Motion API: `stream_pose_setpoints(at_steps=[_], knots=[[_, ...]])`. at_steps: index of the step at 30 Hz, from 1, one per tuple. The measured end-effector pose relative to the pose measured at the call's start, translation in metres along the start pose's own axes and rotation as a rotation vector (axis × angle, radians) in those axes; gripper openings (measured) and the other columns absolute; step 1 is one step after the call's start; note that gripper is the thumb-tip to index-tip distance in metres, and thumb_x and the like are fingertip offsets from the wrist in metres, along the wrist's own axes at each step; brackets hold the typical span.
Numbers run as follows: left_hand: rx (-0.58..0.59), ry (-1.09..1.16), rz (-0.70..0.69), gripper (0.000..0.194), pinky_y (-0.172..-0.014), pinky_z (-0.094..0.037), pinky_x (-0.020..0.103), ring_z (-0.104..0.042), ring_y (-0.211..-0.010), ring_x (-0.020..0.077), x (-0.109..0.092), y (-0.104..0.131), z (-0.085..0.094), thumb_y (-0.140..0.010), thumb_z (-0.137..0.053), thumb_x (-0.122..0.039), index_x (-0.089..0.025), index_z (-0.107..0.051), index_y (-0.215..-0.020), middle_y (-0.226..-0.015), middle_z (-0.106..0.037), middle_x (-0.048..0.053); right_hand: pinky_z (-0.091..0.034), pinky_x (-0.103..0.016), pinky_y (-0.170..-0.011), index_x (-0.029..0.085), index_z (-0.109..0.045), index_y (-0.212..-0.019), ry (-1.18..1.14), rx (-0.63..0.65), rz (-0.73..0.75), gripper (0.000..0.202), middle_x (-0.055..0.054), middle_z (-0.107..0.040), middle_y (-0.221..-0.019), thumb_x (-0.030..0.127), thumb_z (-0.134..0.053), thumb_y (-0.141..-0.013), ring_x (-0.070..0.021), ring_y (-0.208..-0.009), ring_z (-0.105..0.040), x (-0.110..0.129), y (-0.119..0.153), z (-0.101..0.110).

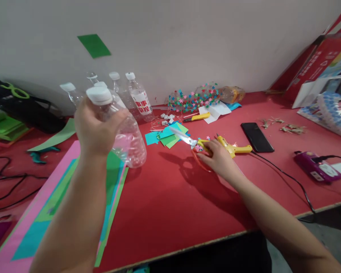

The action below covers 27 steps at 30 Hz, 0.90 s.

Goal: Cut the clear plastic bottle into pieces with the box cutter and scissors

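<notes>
My left hand [95,129] is wrapped round the upper part of a clear plastic bottle [133,146] with a white cap, tilted above the coloured paper sheets [113,182]. In my right hand [217,157] are the yellow handles of a pair of scissors [187,139], whose blades point to the left, a little above the red table [159,212]. A yellow glue gun [235,149] lies just beyond and to the right of my right hand. Small blue and green paper pieces [170,134] lie past the scissors' blades.
More capped bottles [140,98] stand along the wall. Behind the scissors are a yellow cutter [200,116] and a star-covered bottle [193,100]. A black phone [257,137], a purple power socket [318,167] and cables are at the right. A black bag [22,104] lies far left.
</notes>
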State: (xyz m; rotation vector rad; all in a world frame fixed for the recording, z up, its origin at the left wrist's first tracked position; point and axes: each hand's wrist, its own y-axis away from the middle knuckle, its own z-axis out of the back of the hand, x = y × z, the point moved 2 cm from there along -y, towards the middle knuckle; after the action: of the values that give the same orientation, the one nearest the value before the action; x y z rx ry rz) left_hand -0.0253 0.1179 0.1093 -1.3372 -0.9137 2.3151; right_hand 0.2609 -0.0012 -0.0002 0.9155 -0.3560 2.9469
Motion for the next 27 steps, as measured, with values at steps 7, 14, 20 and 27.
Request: stream_pose_setpoints(at_steps=[7,14,20,27], knots=[[0.303,0.413,0.201,0.025,-0.07,-0.049,0.033,-0.06,-0.069,0.015,-0.04,0.025,0.001,-0.063,-0.074,-0.024,-0.015,-0.062,-0.083,-0.075,-0.064,0.001,-0.039,-0.028,-0.064,0.015,-0.066,-0.092,0.206,-0.015,-0.154,0.017,-0.007,-0.064,-0.089,0.026,-0.061,-0.081,-0.0201,-0.076,-0.058,-0.024,-0.023,0.042],[0.52,0.163,0.239,0.036,-0.084,-0.049,0.041,-0.061,-0.083,0.0208,-0.034,0.031,-0.014,-0.068,-0.073,-0.038,-0.018,-0.063,-0.095,-0.09,-0.067,0.003,-0.043,-0.029,-0.083,0.012,-0.066,-0.122,0.435,0.073,-0.016,0.042,-0.016,-0.067,-0.118,0.01,-0.058,-0.081,-0.026,-0.103,-0.063,-0.031,-0.065,0.047],[0.645,0.101,0.164,0.034,-0.078,-0.052,0.038,-0.063,-0.083,0.0223,-0.028,0.028,-0.012,-0.071,-0.069,-0.042,-0.02,-0.063,-0.095,-0.09,-0.069,0.003,-0.044,-0.028,-0.085,0.015,-0.07,-0.119,0.478,0.163,-0.009,0.043,-0.013,-0.07,-0.122,0.01,-0.066,-0.077,-0.0263,-0.108,-0.064,-0.062,-0.123,0.049],[0.764,0.032,0.135,0.031,-0.075,-0.055,0.035,-0.067,-0.083,0.0214,-0.027,0.034,-0.028,-0.073,-0.068,-0.038,-0.022,-0.065,-0.1,-0.093,-0.072,0.001,-0.046,-0.029,-0.085,0.012,-0.068,-0.12,0.44,0.193,-0.006,0.042,-0.016,-0.07,-0.124,0.006,-0.059,-0.08,-0.0255,-0.105,-0.066,-0.082,-0.134,0.021]])
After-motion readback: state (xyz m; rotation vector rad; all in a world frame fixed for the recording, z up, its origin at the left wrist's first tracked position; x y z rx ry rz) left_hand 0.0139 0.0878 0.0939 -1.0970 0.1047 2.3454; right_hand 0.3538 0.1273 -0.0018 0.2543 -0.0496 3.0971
